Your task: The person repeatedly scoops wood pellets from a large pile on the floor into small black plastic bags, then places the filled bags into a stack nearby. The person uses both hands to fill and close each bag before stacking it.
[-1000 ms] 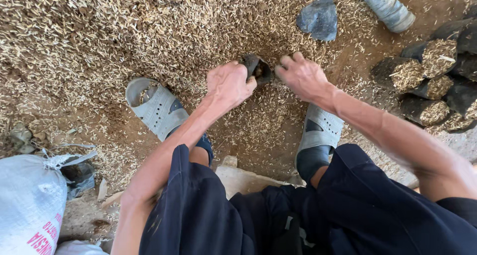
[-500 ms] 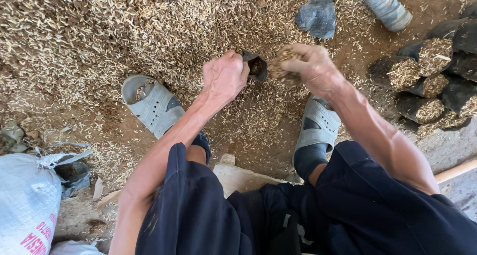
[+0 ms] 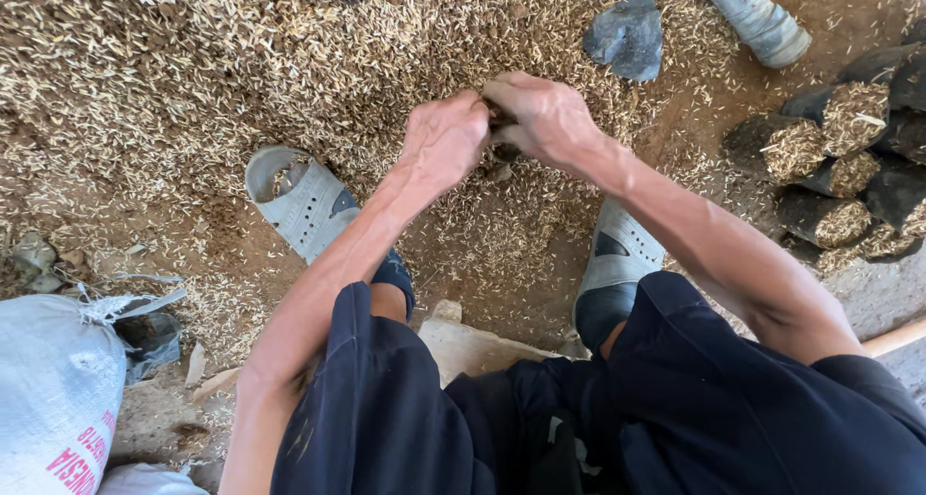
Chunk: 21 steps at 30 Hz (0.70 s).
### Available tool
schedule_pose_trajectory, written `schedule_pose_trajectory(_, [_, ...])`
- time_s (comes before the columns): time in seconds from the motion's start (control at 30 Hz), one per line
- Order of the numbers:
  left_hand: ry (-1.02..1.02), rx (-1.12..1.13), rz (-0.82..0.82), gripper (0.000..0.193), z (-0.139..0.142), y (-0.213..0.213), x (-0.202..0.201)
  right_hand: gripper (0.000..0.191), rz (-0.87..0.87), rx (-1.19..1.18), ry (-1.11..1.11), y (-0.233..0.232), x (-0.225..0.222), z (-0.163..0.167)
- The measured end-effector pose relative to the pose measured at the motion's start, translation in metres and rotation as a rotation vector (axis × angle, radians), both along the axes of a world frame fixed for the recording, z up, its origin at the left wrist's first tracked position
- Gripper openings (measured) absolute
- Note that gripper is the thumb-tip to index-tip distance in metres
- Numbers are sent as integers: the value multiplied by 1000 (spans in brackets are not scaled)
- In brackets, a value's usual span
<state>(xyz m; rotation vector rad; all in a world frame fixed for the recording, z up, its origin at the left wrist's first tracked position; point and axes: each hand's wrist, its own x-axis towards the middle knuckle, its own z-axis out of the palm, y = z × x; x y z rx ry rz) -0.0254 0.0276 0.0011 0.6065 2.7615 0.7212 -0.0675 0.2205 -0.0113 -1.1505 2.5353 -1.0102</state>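
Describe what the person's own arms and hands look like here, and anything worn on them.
Both arms are bare from shoulder to wrist; no sleeves reach them. The left hand and right hand wear no gloves, rings or watch. The arms are lean, with raised veins and tendons showing. The dark navy clothing ends at the shoulders.

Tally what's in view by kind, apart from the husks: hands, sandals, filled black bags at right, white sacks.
Hands: 2, left hand and right hand, both closed on a small dark bag
Grey sandals: 2
Filled black bags at right: about 4 in view
White sacks: 1
Total: about 10
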Motion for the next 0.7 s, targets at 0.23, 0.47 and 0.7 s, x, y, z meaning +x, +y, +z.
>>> schedule_pose_trajectory(0.23, [-93, -6, 214, 18, -1, 4, 12, 10, -81, 273, -149, -6, -6, -29])
schedule_pose_trajectory(0.47, [-289, 175, 261, 12, -6, -8, 6, 41, 53, 197, -75, 28, -69, 10])
schedule_pose_trajectory(0.7, [-302, 75, 271, 22, 5, -4, -22, 32, 61, 433, 210, 37, -56, -1])
